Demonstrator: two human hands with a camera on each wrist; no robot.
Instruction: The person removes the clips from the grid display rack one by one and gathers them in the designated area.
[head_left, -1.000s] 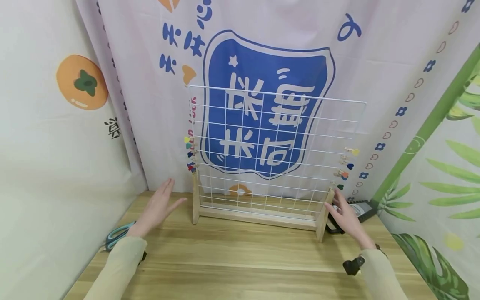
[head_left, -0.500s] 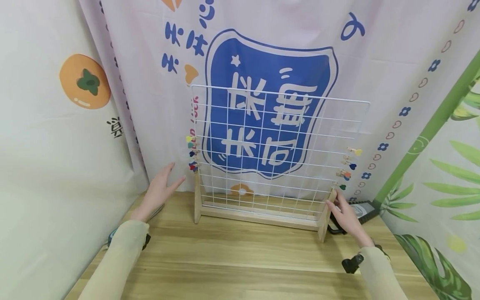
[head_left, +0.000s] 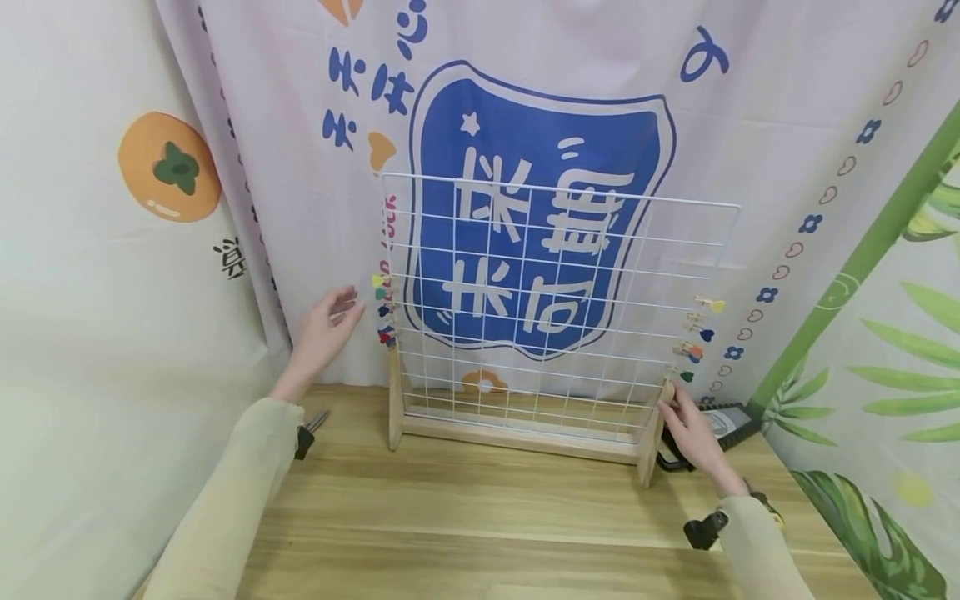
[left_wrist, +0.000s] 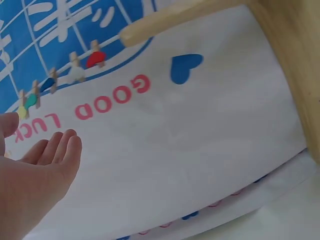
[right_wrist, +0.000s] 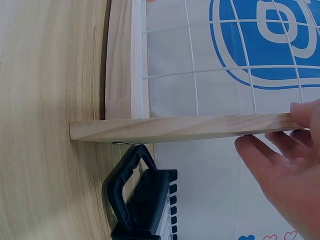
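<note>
The left hand (head_left: 326,329), fingers loosely bent and holding nothing, is hovering at nine o'clock of the rack (head_left: 517,442), just beside the left clips (head_left: 384,311); the rack is standing upright at centre; the right post (head_left: 649,446), at four o'clock, is being pinched by the right hand (head_left: 692,433). Stray fingertips could be dislodging clips; uneven pulling could be tipping the rack. The right wrist view is showing dark fittings (right_wrist: 118,143), which the head view is not showing

I see a small curtained-off corner, home or studio I can't tell: a pale wood-grain surface (head_left: 465,517) at six o'clock, a white curtain with a blue shield print (head_left: 540,133) at twelve, white persimmon-printed sheeting (head_left: 90,292) at nine, white leaf-printed sheeting (head_left: 892,454) at three.
</note>
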